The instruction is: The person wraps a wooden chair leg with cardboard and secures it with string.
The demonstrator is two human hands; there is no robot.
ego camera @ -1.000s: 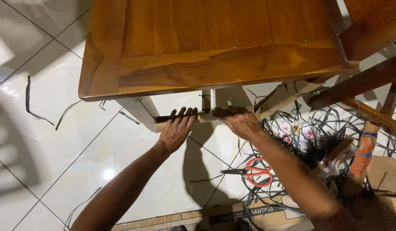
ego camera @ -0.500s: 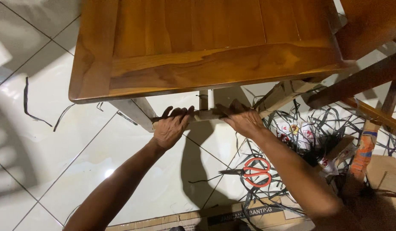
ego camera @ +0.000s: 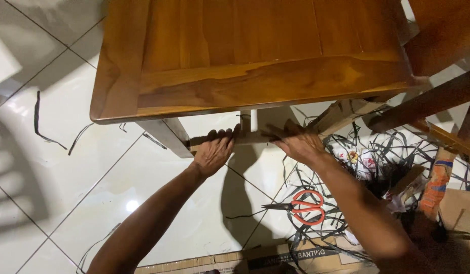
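A brown wooden table top [ego camera: 245, 56] fills the upper part of the view. Under its near edge runs a paper-wrapped crossbar [ego camera: 250, 137] between wrapped legs [ego camera: 169, 136]. My left hand [ego camera: 213, 152] lies on the bar's left part, fingers curled over it. My right hand [ego camera: 298, 144] grips the bar's right part, close to the other wrapped leg [ego camera: 341, 114]. A thin black strap lies along the bar under my left fingers.
Red-handled scissors [ego camera: 302, 209] lie on the white tiled floor below my right arm. A tangle of black plastic straps [ego camera: 382, 157] and wrapping scraps sits at the right. Flattened cardboard [ego camera: 245, 259] lies at the bottom edge. Another wooden chair's frame [ego camera: 438, 96] stands right.
Both hands stay on the crossbar. My left hand slid slightly right along it and the camera shifted a little.
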